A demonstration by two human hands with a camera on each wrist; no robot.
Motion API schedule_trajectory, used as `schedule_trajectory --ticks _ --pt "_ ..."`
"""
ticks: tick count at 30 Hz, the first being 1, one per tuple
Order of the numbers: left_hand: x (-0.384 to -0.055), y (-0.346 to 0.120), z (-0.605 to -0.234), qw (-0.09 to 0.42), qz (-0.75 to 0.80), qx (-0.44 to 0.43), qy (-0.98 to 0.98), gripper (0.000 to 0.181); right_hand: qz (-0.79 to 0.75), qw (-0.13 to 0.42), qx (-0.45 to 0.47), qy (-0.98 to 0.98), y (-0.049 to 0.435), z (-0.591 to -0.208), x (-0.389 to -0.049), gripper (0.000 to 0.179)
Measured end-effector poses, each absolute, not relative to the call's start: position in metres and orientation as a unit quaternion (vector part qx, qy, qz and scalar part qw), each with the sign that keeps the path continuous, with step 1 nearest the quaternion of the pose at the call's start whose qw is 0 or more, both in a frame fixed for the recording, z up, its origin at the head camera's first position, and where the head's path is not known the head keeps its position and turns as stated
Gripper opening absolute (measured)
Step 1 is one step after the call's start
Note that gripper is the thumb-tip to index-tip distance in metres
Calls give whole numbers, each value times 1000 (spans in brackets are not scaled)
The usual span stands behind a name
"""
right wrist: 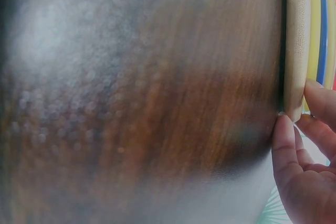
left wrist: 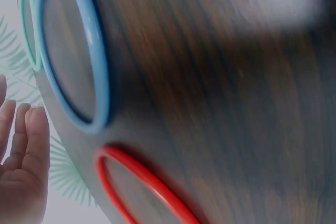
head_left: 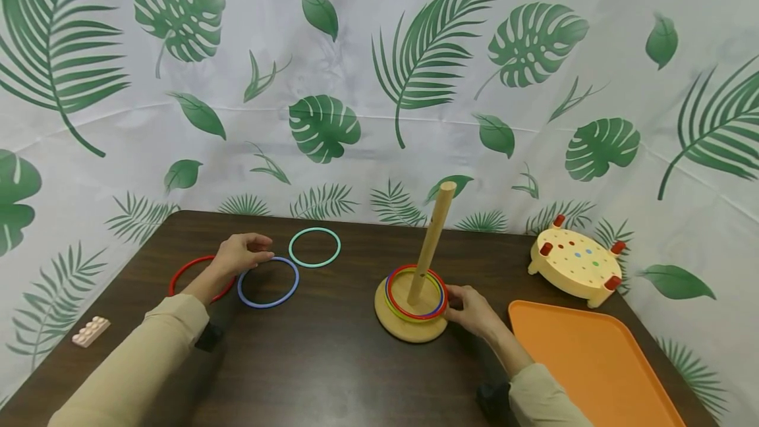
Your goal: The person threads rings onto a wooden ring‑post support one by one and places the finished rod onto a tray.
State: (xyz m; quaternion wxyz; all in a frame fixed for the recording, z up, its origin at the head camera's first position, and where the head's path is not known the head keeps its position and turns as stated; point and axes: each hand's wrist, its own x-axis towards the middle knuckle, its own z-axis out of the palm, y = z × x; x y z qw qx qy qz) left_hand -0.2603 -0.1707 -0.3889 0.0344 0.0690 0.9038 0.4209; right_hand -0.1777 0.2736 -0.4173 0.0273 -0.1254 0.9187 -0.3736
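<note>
My left hand (head_left: 237, 257) hovers over the far side of a blue ring (head_left: 298, 279), fingers loosely extended and holding nothing. Close by on the table lie a red ring (head_left: 172, 282), partly hidden by my forearm, and a mint-green ring (head_left: 314, 265). My right hand (head_left: 472, 312) grips the right edge of a wooden ring stand, whose upright pole (head_left: 435, 232) rises from a round base (head_left: 409, 335). In the right wrist view, thumb and fingertips pinch the edge of the base (right wrist: 297, 40). Red, blue and yellow rings (right wrist: 315, 30) are stacked around the pole.
An orange tray (head_left: 593, 361) lies at the right. Behind it stands a cream pegboard (head_left: 575, 259) with red pegs. A pale pink toy block (head_left: 91, 331) sits near the left edge. A leaf-patterned cloth (head_left: 356, 71) hangs behind the dark table (head_left: 332, 361).
</note>
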Motion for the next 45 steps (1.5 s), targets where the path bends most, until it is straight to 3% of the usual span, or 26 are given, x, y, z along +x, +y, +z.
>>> schedule_trajectory --ticks 16,37,45 --pt "-265 -191 -392 32 362 96 927 44 -370 29 -128 920 274 -418 -179 47" --pt "-283 -202 -415 16 353 152 923 35 -367 28 -117 922 276 -420 -181 48" --pt "-271 -192 -404 37 327 129 935 32 -368 24 -116 922 274 -419 -179 47"
